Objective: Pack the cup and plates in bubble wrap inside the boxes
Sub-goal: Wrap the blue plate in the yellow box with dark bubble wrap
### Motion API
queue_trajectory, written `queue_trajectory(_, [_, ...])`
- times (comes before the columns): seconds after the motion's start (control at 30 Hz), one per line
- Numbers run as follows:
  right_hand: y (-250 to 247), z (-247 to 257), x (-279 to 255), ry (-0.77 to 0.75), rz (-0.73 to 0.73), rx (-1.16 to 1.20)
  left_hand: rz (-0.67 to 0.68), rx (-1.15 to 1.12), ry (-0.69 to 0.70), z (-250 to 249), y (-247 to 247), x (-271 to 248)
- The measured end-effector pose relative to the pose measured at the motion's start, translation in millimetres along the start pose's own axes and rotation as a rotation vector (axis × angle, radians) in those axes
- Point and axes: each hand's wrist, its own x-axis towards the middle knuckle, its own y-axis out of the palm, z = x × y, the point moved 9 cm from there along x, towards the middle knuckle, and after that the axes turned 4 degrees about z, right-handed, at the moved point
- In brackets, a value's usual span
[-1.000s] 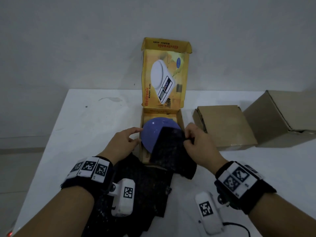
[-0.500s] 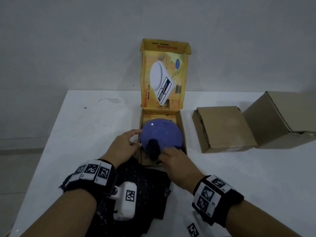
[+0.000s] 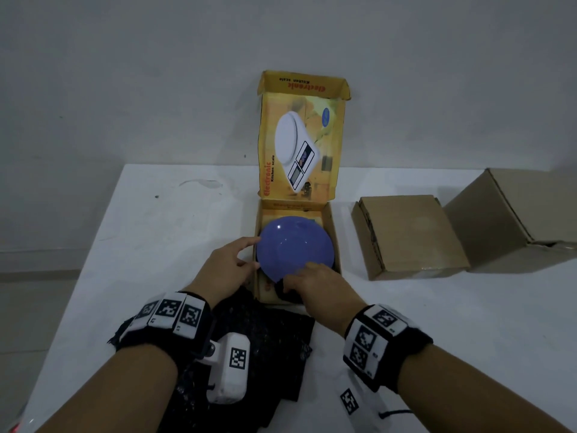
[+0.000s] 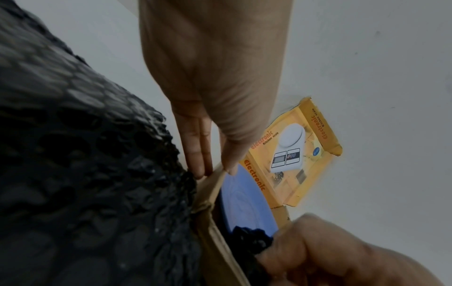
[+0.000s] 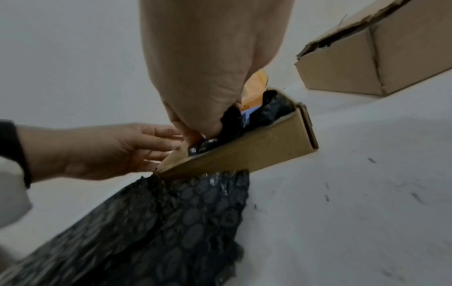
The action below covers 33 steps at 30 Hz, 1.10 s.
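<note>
From the head view, a blue plate (image 3: pixel 296 245) sits in the open yellow box (image 3: pixel 327 232) on the white desk (image 3: pixel 156 245), the box lid (image 3: pixel 301 135) standing upright behind it. The left hand (image 3: pixel 223 270) rests at the plate's left rim with fingers loosely spread. The right hand (image 3: pixel 315 292) pinches black bubble wrap (image 3: pixel 274 348) at the plate's near edge; more wrap lies on the desk just in front of the box. Two closed brown boxes (image 3: pixel 406 232) stand to the right.

In the left wrist view, straight fingers (image 4: pixel 198 151) lie pressed together outside the box wall, the thumb touching the plate (image 4: pixel 247 201).

In the right wrist view, curled fingers (image 5: pixel 195 120) grip the bubble wrap (image 5: pixel 229 122) inside the box.
</note>
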Motion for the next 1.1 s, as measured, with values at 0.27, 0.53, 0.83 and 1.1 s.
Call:
queue_trajectory(0.27, [1, 5, 0, -0.017, 0.192, -0.252, -0.001, 0.037, -0.002, 0, 0, 2])
queue_trajectory(0.53, [-10, -37, -11, 0.426, 0.004, -0.105, 0.003, 0.045, 0.001, 0, 1, 3])
queue_trajectory(0.83, [-9, -25, -6, 0.251, -0.075, -0.160, 0.013, 0.085, 0.010, -3, 0, 2])
queue_trajectory(1.1, [42, 60, -30, -0.074, 0.024, 0.074, 0.073, 0.111, 0.014, -4, -2, 4])
